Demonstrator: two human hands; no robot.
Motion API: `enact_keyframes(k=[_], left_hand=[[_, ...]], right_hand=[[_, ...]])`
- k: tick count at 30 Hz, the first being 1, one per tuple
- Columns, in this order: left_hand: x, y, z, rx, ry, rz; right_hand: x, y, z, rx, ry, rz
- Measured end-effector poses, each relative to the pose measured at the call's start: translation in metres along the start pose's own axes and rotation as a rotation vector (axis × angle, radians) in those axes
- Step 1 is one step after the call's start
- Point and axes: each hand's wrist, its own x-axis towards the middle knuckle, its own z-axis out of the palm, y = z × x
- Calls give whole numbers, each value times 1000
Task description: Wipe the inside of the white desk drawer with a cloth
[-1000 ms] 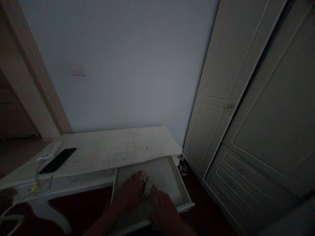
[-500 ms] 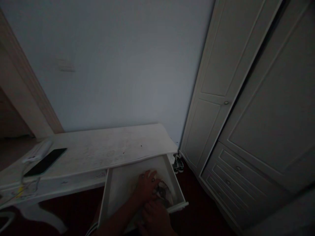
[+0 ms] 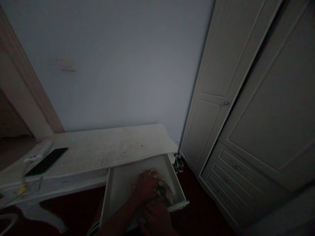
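Note:
Inside the pulled-out white drawer (image 3: 118, 186) lies a pale, soft-looking item with a dark print (image 3: 167, 192), perhaps cloth; its exact kind is hard to make out in the dim light. My left hand (image 3: 147, 185) rests on top of it, palm down with fingers spread. Close in front of it, at the near side of the drawer, is my right hand (image 3: 157, 216), its fingers curled. Whatever those fingers hold, if anything, is hidden. Both hands cover much of the item.
The drawer belongs to a white desk (image 3: 98, 144), whose top carries a dark phone or tablet (image 3: 46, 162) and a white power strip (image 3: 38, 151) at the left. Shoes (image 3: 178, 163) stand on the red floor beside the desk. A white wardrobe (image 3: 211, 85) rises at the right.
My right hand has drawn slightly down and away from the left hand. The left hand stays on the printed item, which shows a little more of its edge.

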Motion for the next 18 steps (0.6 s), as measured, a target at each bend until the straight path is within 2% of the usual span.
enact_keyframes(k=[6, 11, 18], left_hand=[[1, 1, 1, -12, -1, -15], [-1, 1, 0, -12, 17, -8], [-1, 0, 3, -19, 29, -6]], right_hand=[[-2, -1, 1, -13, 13, 16], [-4, 2, 9, -25, 91, -18], [-5, 2, 10, -26, 83, -25]])
